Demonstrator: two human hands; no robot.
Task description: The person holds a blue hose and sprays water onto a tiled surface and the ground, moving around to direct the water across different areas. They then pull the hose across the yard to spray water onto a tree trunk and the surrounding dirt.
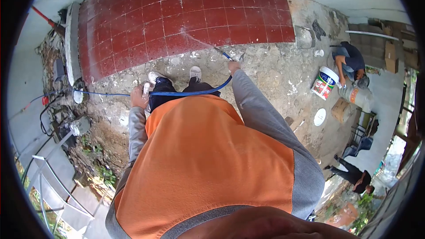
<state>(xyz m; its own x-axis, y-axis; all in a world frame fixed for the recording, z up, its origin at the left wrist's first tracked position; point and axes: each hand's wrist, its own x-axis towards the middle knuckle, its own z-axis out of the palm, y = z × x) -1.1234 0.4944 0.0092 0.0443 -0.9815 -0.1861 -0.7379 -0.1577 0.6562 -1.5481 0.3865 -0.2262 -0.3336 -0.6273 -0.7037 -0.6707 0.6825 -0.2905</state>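
A blue hose (190, 93) runs from the left side, across the front of my legs, and curves up to my right hand. My right hand (234, 66) is closed around it close to its end, and a jet of water (199, 42) sprays from there onto the red tiled floor (177, 13). Lower on the left, my left hand (140, 96) is wrapped around the same hose. Both my shoes stand on the rough, stained concrete just before the tile edge.
At the right a crouching person (349, 62) reaches beside a white bucket (325, 82). A round white lid (319, 117), a cardboard box (343, 109) and a sack (359, 97) are nearby. Another person (354, 175) stands farther off. Metal frames (66, 194) and rubble lie at left.
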